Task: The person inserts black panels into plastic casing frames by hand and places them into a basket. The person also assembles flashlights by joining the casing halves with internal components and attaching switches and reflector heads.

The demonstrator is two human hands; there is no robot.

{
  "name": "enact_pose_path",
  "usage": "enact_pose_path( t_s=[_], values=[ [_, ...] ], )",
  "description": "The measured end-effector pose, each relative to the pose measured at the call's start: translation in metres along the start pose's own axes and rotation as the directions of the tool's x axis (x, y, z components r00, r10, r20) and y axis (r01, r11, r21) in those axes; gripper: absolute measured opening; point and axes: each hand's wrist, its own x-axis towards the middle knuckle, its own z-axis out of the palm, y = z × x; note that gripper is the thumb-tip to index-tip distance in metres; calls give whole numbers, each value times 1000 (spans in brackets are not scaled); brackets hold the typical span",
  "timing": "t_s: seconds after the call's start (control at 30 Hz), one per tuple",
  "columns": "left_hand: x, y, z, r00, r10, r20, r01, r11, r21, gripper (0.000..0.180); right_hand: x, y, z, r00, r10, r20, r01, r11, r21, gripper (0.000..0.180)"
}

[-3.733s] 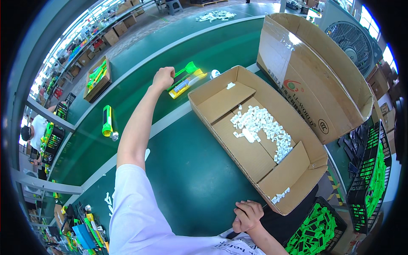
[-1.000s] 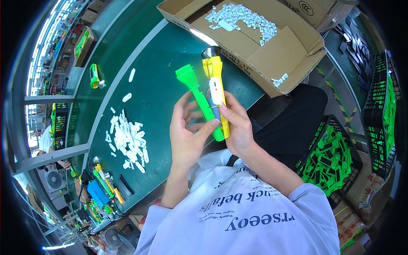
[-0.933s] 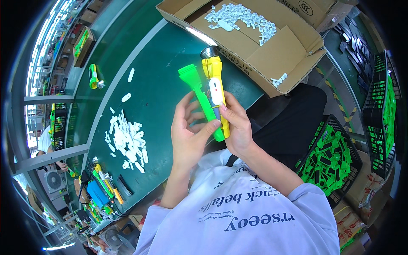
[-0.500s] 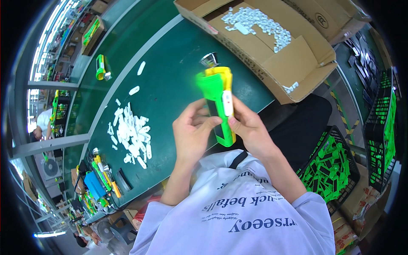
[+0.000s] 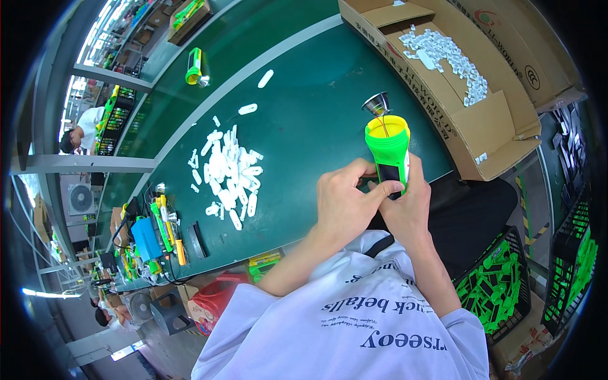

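Both my hands grip a green and yellow flashlight body (image 5: 387, 150) in front of my chest. Its wide yellow mouth points away from me, and a silver reflector cup (image 5: 375, 103) hangs off that end on thin wires. My left hand (image 5: 354, 197) closes on the lower left side, its thumb across the dark panel. My right hand (image 5: 410, 204) wraps the lower right side, where a bit of white shows. The flashlight's bottom end is hidden by my fingers. To the left lies a pile of white plastic switch pieces (image 5: 229, 171) on the green table (image 5: 297, 145).
An open cardboard box (image 5: 506, 130) with small white parts stands at the far right. Black crates (image 5: 522, 297) of green parts sit at lower right. Another flashlight (image 5: 194, 66) lies at the far left. Screwdrivers (image 5: 180, 252) and a blue device (image 5: 147, 239) crowd the table's left end.
The flashlight has turned so its yellow mouth and dark panel face up, and the halves now look closed together. Both hands have shifted right in the picture as the whole view swung.
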Motion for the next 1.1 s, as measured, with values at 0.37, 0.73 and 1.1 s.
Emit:
enact_pose_path(
  t_s=[0.37, 0.73, 1.1],
  values=[
    [4, -14, -5, 995, 80, 52, -80, 997, -10, 24, 5, -4, 5, 999, 30, -31, -29, 999, 35, 55],
    [160, -106, -142, 958, 245, -150, -79, 728, 681, 15, 5, -3, -11, 960, 277, 41, -277, 917, 287, 50],
    [179, -88, -124, 980, -124, 158, 30, 867, 497, 15, 6, 8, -17, 969, 247, 3, -233, 909, 346, 50]
  ],
)
